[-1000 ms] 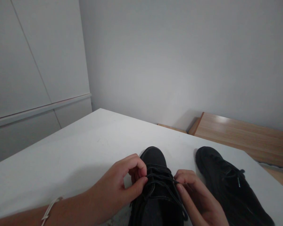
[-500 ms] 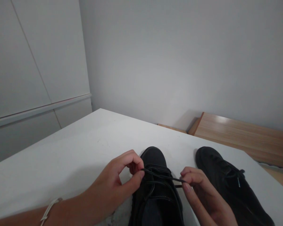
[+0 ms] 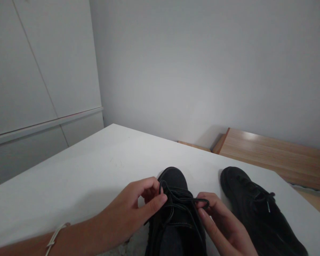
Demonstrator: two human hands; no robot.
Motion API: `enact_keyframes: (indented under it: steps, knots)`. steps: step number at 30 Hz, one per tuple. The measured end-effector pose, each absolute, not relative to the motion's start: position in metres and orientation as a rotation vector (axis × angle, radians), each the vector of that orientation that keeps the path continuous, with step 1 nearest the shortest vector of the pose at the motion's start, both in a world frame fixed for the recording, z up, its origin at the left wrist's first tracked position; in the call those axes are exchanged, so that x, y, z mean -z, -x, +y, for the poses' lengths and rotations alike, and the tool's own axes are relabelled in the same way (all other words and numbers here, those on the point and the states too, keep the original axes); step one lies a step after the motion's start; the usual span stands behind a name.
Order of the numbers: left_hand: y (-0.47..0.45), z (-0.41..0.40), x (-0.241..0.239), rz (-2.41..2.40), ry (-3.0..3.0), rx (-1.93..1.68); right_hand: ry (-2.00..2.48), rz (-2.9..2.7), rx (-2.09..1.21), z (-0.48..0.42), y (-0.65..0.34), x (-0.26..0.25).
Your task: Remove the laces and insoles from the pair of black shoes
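Observation:
A black shoe (image 3: 176,217) stands on the white table (image 3: 90,177), toe pointing away from me. My left hand (image 3: 133,209) is closed, thumb and fingers pinching a loop of the black shoelace (image 3: 180,197) at the shoe's left side. My right hand (image 3: 221,224) is closed too, pinching another loop of the same lace at the shoe's right side. The lace runs short and taut between the two hands, above the eyelets. A thin white bracelet (image 3: 54,236) circles my left wrist.
A second black shoe (image 3: 256,209), laces tied, lies to the right on the table. Behind the table's right corner sits a light wooden surface (image 3: 269,153). White cabinet doors (image 3: 37,71) stand at the left, a plain grey wall behind.
My hands have come closer together over the shoe. The lace span that was stretched out between them half a second ago is now shorter, with a loop at each hand.

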State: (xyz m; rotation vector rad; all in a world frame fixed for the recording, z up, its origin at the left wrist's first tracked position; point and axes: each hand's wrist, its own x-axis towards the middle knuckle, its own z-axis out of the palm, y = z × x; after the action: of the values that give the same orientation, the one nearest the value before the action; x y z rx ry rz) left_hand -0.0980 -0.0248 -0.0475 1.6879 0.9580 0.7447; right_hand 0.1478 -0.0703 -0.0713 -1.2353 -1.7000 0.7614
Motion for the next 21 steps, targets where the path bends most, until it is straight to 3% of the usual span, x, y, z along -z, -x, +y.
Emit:
enact_keyframes:
  steps: [6, 13, 17, 21]
  knots:
    - [0.1, -0.023, 0.046, 1.001, -1.651, -0.944, 1.245, -1.473, -0.642, -0.071, -0.15, 0.07]
    - [0.1, -0.022, 0.049, 0.96, -1.727, -0.871, 1.253, -1.499, -0.739, -0.072, -0.146, 0.062]
    - [0.103, -0.018, 0.046, 0.868, -1.525, -1.096, 1.217, -1.248, -0.683, -0.072, -0.15, 0.064]
    - [0.103, -0.016, 0.044, 0.725, -1.257, -1.101, 1.239, -1.09, -0.611, -0.078, -0.149, 0.067]
